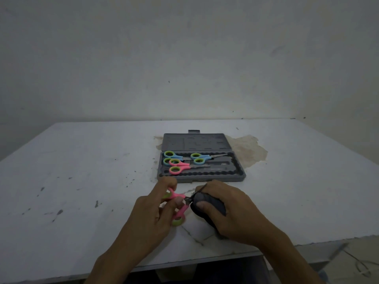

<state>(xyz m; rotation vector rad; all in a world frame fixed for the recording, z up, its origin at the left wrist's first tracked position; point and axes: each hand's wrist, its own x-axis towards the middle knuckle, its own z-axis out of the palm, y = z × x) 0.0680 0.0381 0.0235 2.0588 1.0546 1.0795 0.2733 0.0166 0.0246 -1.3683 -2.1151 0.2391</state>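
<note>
You are in a bare, dim workroom.
Your scuffed, peeling white surface meets a plain stained wall; a grey moulded tool case lies open.

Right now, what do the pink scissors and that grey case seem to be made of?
Pink scissors: handles look like matte plastic, brightly coloured; blades mostly hidden, probably metal. Grey case: likely moulded matte plastic, given its shaped recesses.

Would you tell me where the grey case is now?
In the head view, the grey case lies open centrally, just beyond the left hand and right hand.
</note>
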